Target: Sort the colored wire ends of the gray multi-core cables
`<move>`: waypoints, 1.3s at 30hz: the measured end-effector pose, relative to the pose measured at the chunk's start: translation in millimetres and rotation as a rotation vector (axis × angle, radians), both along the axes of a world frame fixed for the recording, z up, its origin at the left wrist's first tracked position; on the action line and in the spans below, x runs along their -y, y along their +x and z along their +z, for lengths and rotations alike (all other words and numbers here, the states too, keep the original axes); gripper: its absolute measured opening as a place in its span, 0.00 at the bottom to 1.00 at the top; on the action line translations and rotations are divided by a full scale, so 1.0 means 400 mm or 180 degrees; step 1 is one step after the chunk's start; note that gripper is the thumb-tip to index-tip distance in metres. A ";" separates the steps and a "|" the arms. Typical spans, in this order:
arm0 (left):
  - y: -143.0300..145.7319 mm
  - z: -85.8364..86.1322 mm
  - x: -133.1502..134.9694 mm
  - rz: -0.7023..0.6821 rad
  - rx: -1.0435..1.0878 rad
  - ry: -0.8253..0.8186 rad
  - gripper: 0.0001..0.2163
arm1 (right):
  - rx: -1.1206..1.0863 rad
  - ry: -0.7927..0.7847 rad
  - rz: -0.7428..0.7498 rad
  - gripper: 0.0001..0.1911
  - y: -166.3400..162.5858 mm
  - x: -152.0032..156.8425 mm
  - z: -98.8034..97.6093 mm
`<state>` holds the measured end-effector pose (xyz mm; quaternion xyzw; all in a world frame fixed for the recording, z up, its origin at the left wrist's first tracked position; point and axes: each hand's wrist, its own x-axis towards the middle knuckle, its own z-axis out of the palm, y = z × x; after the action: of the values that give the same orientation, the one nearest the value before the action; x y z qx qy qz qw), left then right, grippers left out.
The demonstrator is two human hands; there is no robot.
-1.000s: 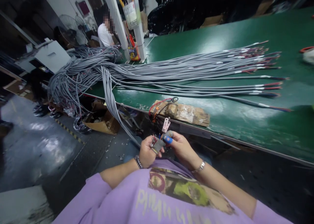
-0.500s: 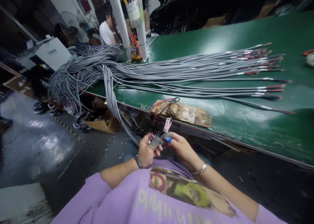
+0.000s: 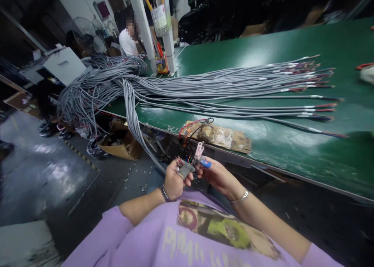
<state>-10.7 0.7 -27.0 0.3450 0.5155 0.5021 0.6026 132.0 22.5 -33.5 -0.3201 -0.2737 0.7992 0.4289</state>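
Observation:
My left hand [image 3: 173, 180] is closed around the ends of several grey cables [image 3: 150, 153], which hang down from the bench to it. A grey cover sits on its thumb. Stripped coloured wires [image 3: 189, 158], among them blue, green and orange, stick up beyond that thumb. Close beside them my right hand [image 3: 216, 176] has its fingers pinched together, with a blue wrap on one finger. What lies between those fingertips is too small to make out. A pink clip [image 3: 199, 150] stands just above the right fingertips; whether they touch it I cannot tell.
Long grey cables [image 3: 204, 82] lie across the green bench [image 3: 292, 150], piled thickly at the left. A worn wooden block [image 3: 224, 136] with red and black leads rests on the bench edge. Below stands a cardboard box [image 3: 124, 146]. A person in white [image 3: 127, 41] sits beyond the posts.
My right hand has turned and shifted slightly right, its blue-wrapped finger away from the wires. My left hand keeps its hold on the cables, nearly still.

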 end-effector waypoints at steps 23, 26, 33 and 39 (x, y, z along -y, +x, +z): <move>-0.022 0.026 -0.019 -0.0234 -0.1676 0.1566 0.05 | 0.0052 -0.0246 -0.0837 0.23 -0.047 -0.066 -0.004; -0.021 0.021 -0.018 -0.0243 -0.1733 0.1591 0.06 | -0.0164 -0.0365 -0.0980 0.21 -0.051 -0.074 -0.015; -0.024 0.003 -0.020 -0.0257 -0.1832 0.1890 0.02 | -0.0279 -0.0397 -0.1068 0.20 -0.054 -0.072 -0.014; -0.022 0.010 -0.024 -0.0281 -0.1810 0.1679 0.03 | -0.0174 -0.0379 -0.1023 0.21 -0.055 -0.070 -0.015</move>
<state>-19.3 10.1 -22.8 0.6354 0.4998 0.4753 0.3474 109.9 50.5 -39.4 -0.3627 -0.1593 0.7435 0.5388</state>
